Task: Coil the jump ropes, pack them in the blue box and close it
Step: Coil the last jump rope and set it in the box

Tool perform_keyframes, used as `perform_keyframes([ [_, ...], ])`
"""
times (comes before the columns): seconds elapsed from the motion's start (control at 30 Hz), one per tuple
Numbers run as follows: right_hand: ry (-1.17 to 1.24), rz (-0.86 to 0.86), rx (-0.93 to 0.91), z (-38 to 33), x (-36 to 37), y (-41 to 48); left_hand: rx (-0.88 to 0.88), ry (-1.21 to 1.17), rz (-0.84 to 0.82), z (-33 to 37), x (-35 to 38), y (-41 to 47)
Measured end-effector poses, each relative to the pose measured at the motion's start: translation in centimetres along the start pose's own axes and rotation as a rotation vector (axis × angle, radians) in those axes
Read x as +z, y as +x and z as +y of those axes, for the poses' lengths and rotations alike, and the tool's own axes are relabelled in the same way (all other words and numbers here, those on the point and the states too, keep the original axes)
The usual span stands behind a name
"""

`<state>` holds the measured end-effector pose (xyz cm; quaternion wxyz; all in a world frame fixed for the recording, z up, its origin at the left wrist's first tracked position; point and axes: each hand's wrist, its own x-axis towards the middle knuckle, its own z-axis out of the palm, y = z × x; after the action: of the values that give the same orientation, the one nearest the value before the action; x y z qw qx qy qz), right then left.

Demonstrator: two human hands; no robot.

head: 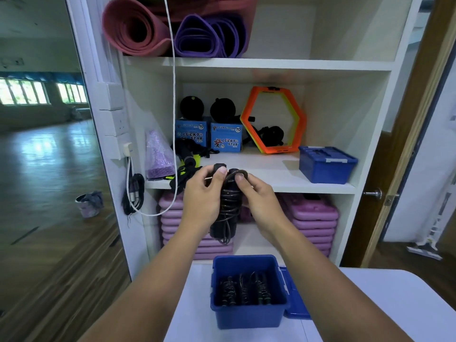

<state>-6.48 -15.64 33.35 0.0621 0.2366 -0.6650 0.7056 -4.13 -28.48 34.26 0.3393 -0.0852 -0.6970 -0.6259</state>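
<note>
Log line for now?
stage: coiling | left hand: grips rope | right hand: grips rope | box: open, ropes inside | lid: beside box

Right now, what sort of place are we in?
Probably a gym or dance-studio storage corner: a rolled pink foam mat on the top shelf, an orange hexagonal agility ring on the middle shelf, and stacked lilac plastic step boards below.

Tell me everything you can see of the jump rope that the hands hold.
The jump rope is black: a thin, glossy cord wound many times around two handles held side by side, roughly upright. It is in the air before the shelf, above the open blue box. The left hand grips it from the left, thumb on one handle top; the right hand pinches a cord loop at the other top.
</note>
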Motion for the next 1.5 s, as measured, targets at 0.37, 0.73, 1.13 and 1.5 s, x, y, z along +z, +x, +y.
perform_keyframes([
  [0.37,0.109,-0.063,0.375,3.2,0.6,-3.3,-0.212,-0.105,0.014,-0.3,0.5,1.9],
  [0.73,0.199,-0.039,0.437,2.9,0.8,-1.6,-0.31,-0.211,-0.185,-0.4,-0.7,3.6],
  [1.13,0.405,-0.07,0.592,2.3,0.7,0.6,-0.145,-0.119,-0.271,-2.1,-3.3,3.8],
  [1.5,0.279,0.036,0.549,1.8,2.9,1.7,-0.178,-0.14,-0.302,-2.6,-2.3,1.5],
])
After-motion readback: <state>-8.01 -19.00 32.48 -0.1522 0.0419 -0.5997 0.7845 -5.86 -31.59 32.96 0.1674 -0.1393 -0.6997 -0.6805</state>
